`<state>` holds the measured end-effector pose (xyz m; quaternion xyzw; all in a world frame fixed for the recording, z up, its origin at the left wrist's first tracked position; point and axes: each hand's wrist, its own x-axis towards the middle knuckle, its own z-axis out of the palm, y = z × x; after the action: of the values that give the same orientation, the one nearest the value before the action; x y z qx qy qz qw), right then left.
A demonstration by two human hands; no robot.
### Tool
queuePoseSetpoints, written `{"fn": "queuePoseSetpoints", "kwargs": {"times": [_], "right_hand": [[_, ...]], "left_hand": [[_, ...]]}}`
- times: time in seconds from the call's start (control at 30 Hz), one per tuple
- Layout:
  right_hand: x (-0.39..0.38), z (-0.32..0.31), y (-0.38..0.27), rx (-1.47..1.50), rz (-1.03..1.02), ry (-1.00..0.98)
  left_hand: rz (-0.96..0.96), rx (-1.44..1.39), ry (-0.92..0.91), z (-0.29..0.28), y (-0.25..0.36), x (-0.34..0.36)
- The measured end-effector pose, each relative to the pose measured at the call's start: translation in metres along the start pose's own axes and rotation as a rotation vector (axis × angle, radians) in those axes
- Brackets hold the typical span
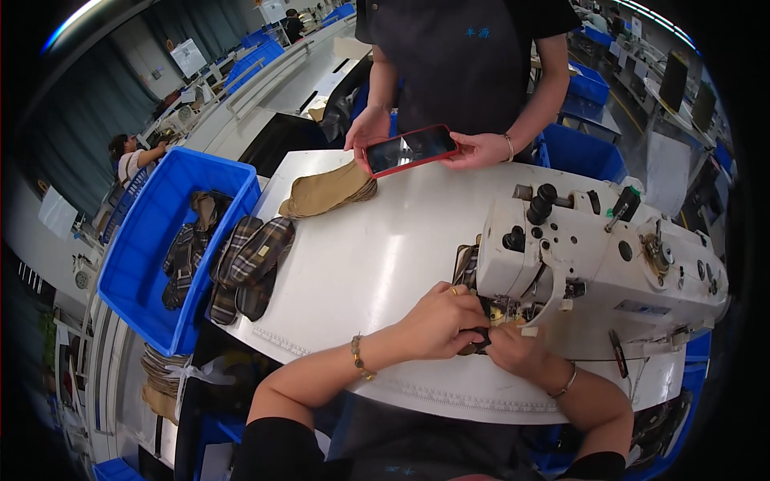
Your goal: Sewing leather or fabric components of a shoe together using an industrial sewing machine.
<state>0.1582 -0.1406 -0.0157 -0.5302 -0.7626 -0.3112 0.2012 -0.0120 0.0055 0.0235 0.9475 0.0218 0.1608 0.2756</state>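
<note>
At the far left a blue plastic bin [172, 240] sits off the edge of the white work table [377, 256], with dark plaid fabric pieces [186, 248] lying inside it; just right of the bin, on the table's left edge and partly overhanging it, lies a stack of plaid fabric pieces [250, 268]; further back on the table a pile of tan fabric pieces [327, 192] rests near the far edge.

Toward the middle, the person's left hand [441, 321] comes in from the lower edge, a beaded bracelet on the wrist; its fingers are curled closed and pinch a small dark fabric piece [479, 341] at the front of the sewing machine; the right hand [517, 346], with a thin bangle on its wrist, meets it from the other side, fingers likewise closed on the same piece; the piece lies on the table under the machine head, mostly hidden by both hands; whether it sits under the needle I cannot tell.

Across the table another person in a dark apron holds a red-cased phone [411, 150] flat in both hands, above the far edge.

To the right stands the white sewing machine [597, 256], its head over the hands; behind it blue crates [581, 148] stand well apart.
</note>
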Motion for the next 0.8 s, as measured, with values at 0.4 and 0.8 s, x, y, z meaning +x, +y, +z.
{"fn": "queuePoseSetpoints", "kwargs": {"times": [0.4,0.8], "right_hand": [[-0.019,0.004,-0.001,-0.382,-0.392,-0.158],[0.001,-0.006,-0.012,0.223,0.061,-0.08]], "left_hand": [[0.039,-0.159,0.09,0.006,-0.004,-0.011],[-0.063,-0.109,-0.022,-0.003,-0.008,-0.003]]}}
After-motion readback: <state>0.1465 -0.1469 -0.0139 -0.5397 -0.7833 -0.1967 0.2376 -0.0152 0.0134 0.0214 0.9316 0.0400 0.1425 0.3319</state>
